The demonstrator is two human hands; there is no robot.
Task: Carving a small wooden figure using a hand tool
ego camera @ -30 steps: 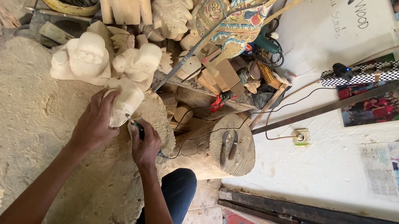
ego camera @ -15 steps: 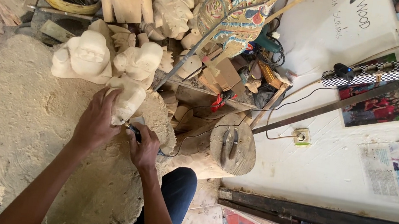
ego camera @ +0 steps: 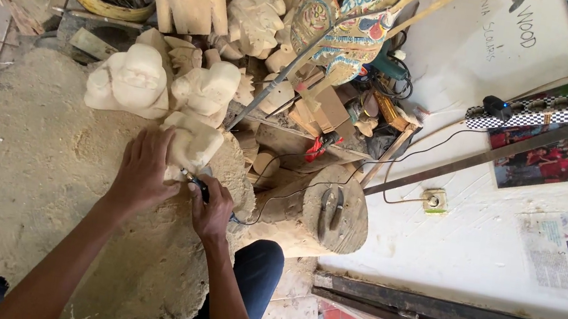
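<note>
Head view: left hand (ego camera: 146, 171) clamps the pale carving (ego camera: 192, 141), right hand (ego camera: 209, 204) at four o'clock pinches a dark tool (ego camera: 200, 187); I judge a slip could gouge the wood or nick fingers.

Soft, even daylight fills the scene, brightest on the white wall (ego camera: 481, 232), which is slightly washed out. Shadows are faint and diffuse, deepest among the pale wood carvings (ego camera: 176, 85). Focus is sharp overall; wide-angle bending shows at the edges, and no glare stands out
</note>
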